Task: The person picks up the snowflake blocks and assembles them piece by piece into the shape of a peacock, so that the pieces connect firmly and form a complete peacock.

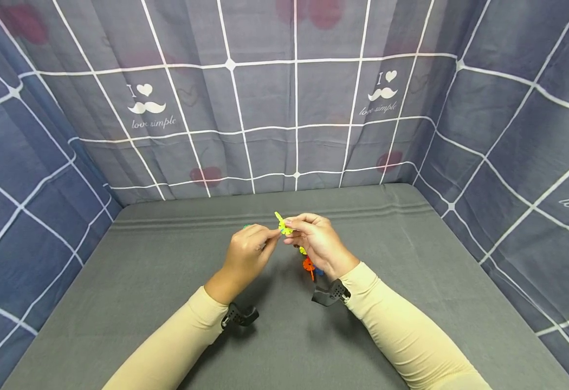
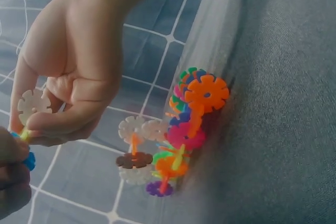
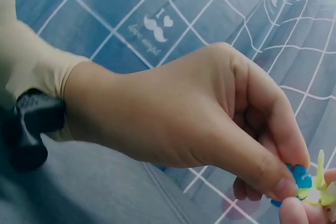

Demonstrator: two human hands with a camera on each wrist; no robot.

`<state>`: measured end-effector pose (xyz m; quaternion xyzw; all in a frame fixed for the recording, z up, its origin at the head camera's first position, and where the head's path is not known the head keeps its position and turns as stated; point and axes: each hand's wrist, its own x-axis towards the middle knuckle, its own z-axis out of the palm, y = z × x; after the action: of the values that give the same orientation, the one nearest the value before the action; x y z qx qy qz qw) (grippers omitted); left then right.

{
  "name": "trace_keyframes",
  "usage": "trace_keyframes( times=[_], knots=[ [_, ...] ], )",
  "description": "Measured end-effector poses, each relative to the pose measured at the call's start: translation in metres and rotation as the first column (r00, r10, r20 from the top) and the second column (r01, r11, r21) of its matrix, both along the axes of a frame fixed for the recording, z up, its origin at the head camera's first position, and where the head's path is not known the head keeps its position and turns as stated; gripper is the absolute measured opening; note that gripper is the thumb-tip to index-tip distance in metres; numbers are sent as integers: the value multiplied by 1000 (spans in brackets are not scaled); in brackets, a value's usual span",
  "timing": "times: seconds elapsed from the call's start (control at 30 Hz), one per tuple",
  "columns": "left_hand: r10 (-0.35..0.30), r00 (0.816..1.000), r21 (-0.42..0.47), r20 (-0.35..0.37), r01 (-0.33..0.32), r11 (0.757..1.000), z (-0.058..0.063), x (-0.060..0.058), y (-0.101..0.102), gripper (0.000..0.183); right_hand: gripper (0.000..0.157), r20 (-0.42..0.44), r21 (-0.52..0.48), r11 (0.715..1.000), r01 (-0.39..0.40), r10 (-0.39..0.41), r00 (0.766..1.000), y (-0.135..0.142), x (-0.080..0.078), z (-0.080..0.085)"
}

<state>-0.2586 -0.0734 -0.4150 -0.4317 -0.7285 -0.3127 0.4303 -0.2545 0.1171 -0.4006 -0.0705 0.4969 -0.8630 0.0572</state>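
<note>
Both hands meet above the table around a small group of notched plastic snowflake discs. My left hand point(image 1: 246, 253) pinches a whitish snowflake disc point(image 2: 34, 107) between thumb and fingers. My right hand point(image 1: 319, 242) pinches a blue snowflake disc point(image 3: 301, 176) with its thumb and fingertips. Between the two sets of fingertips sits a yellow snowflake disc point(image 1: 285, 228), touching the blue one; another yellow piece sticks upward from it. Fingers hide how the discs join.
Below the right hand lies a cluster of joined snowflake discs, among them an orange disc point(image 2: 207, 94), a pink disc point(image 2: 186, 136), a brown disc point(image 2: 134, 160) and a purple disc point(image 2: 159, 188). A green piece point(image 1: 246, 227) shows behind the left hand. Patterned curtains point(image 1: 265, 97) surround the grey table point(image 1: 133, 303).
</note>
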Motion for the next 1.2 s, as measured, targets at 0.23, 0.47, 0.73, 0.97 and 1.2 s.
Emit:
trace_keyframes(
  times=[0.23, 0.47, 0.73, 0.97, 1.2],
  knots=[
    [-7, 996, -6, 85, 7, 1000, 0, -11, -2, 15, 14, -20, 55, 998, 24, -23, 1000, 2, -2, 1],
    [-17, 1000, -59, 21, 18, 998, 5, -11, -7, 22, 16, -38, 111, 993, 30, -26, 999, -1, 2, -2],
    [-99, 995, -110, -31, 95, 989, 9, -18, -14, 18, 17, 1, 18, 997, -70, 70, 998, -19, 3, -7],
    [-101, 989, 74, 105, 94, 993, 21, -33, -36, 16, 22, 1, 77, 996, -36, 36, 999, -32, 3, -7],
    [-28, 980, 358, 195, -44, 933, 45, -26, -47, 13, 21, -276, 863, 479, 160, 182, 944, -57, 0, -21]
  ],
)
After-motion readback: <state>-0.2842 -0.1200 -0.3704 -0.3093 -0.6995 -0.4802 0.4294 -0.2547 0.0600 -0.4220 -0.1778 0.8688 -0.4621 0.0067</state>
